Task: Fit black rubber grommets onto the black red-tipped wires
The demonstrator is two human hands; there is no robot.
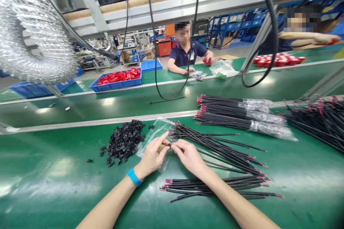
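My left hand [152, 154], with a blue band at the wrist, is closed in a pinch in the middle of the bench. Facing it, fingertips almost touching, my right hand [190, 158] pinches as well. Between them shows a small black piece [169, 145] with a bit of reddish wire beside it; fingers cover most of it. A heap of small black clips with holes [125, 141] lies left of my left hand. Loose black cables with red ends [212, 141] spread behind and right of my right hand. Another row of black cables [188, 185] lies under my right forearm.
A clear plastic bag [156, 134] lies beneath my left hand. Bundled cables in plastic wrap [236, 112] and a larger cable pile [319, 121] are at right. Across the bench, a co-worker [188, 52] handles red parts near a blue tray [116, 84]. Black leads [154, 43] hang overhead.
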